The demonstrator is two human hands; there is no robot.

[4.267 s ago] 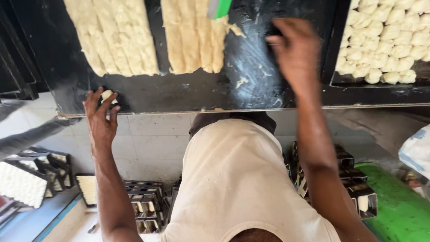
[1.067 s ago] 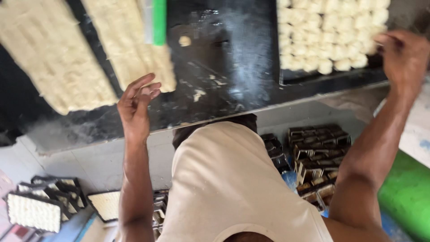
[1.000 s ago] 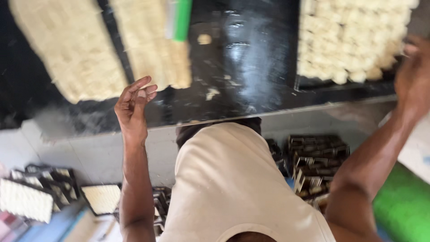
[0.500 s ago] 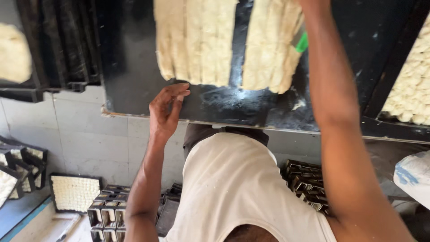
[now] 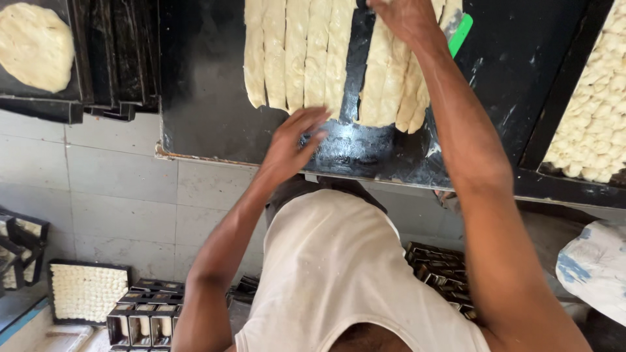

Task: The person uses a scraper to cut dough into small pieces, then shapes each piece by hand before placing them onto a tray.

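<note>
The dough strips (image 5: 297, 52) run lengthwise from frame top toward centre on the black tabletop (image 5: 202, 98), their near ends just above the left hand (image 5: 293, 146), its grip spread apart, while the right hand (image 5: 404, 19) presses the top-centre strips, grip unclear.

A black tabletop (image 5: 208, 111) is stretching across the top of the view, its surface shiny and dusted with pale smears. Two groups of long dough strips are lying on it side by side: a left group (image 5: 293, 52) and a right group (image 5: 398, 85), a dark gap running between them. A green scraper (image 5: 460, 34) is resting just beside the right group. A black tray (image 5: 554, 104) of small dough pieces (image 5: 596, 111) is sitting at the tabletop's right end. At the left, dark pans (image 5: 111, 58) are lying beside a round flat dough (image 5: 34, 45).
</note>
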